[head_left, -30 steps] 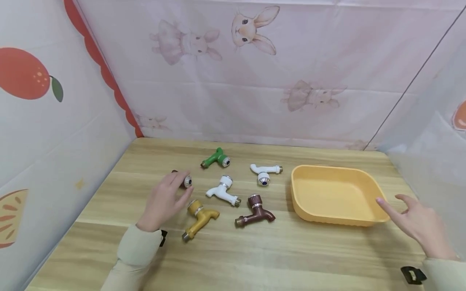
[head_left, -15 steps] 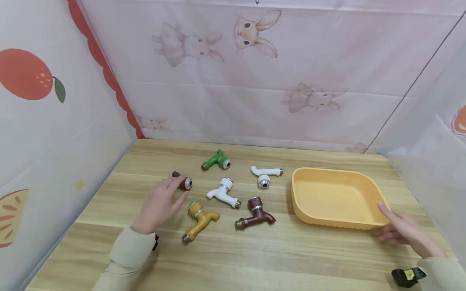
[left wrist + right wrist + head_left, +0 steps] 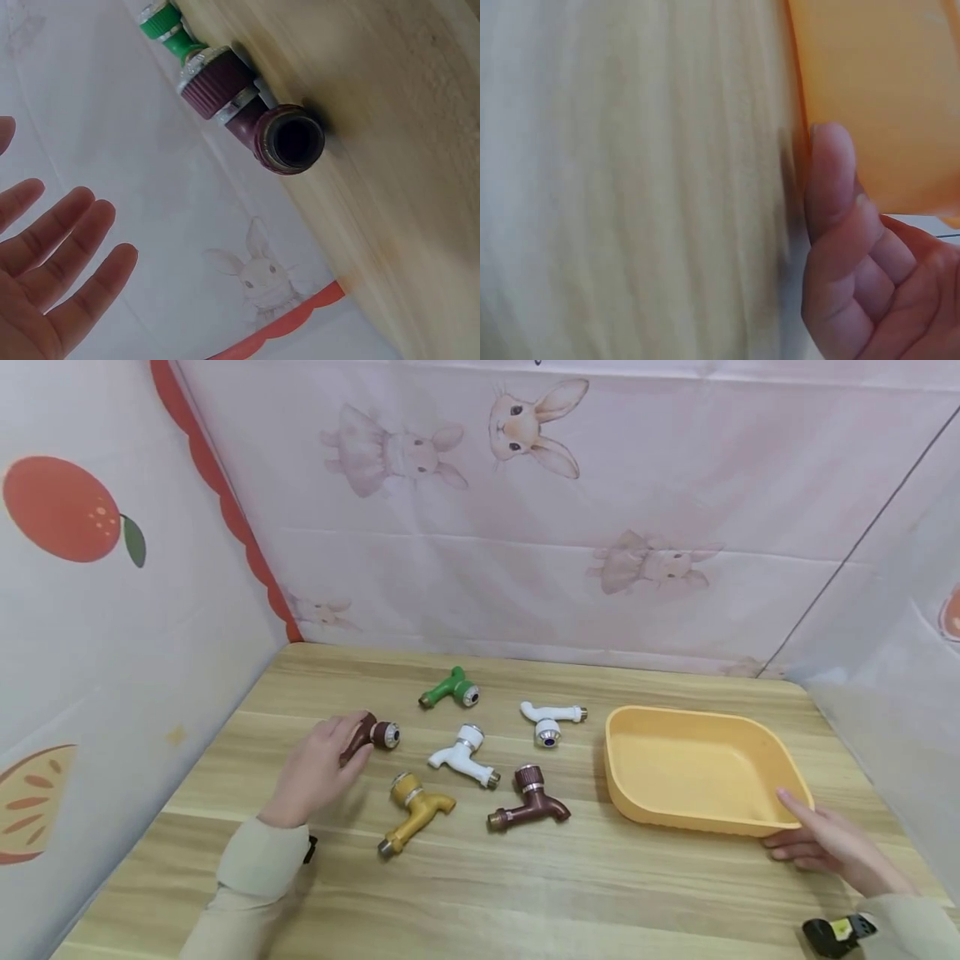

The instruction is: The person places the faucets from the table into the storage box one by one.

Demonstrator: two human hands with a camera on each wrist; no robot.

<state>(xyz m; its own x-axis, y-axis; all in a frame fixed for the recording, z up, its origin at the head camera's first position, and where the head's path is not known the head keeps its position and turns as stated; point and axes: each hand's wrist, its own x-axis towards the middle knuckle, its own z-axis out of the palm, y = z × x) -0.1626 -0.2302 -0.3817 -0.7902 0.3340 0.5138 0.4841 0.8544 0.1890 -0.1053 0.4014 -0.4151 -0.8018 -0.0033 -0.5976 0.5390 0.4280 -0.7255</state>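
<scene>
In the head view my left hand (image 3: 316,770) is beside a dark brown faucet (image 3: 386,735) at the left of the group, hiding part of it. The left wrist view shows the fingers (image 3: 70,233) spread, apart from that faucet (image 3: 217,84). My right hand (image 3: 840,847) holds the near right corner of a yellow plastic tray (image 3: 701,823), thumb over the rim and the other fingers outside and below. In the right wrist view these fingers (image 3: 836,244) curl against the tray's outer wall (image 3: 885,97).
On the wooden table (image 3: 570,902) lie a green faucet (image 3: 447,689), two white faucets (image 3: 551,717), a mustard-yellow faucet (image 3: 417,812) and a second brown faucet (image 3: 531,806). Fabric walls (image 3: 420,593) printed with rabbits and fruit enclose the table's back and sides.
My left hand has drawn back leftward, uncovering more of the brown faucet, which has turned slightly. My right hand has come down and taken hold of the tray's corner.
</scene>
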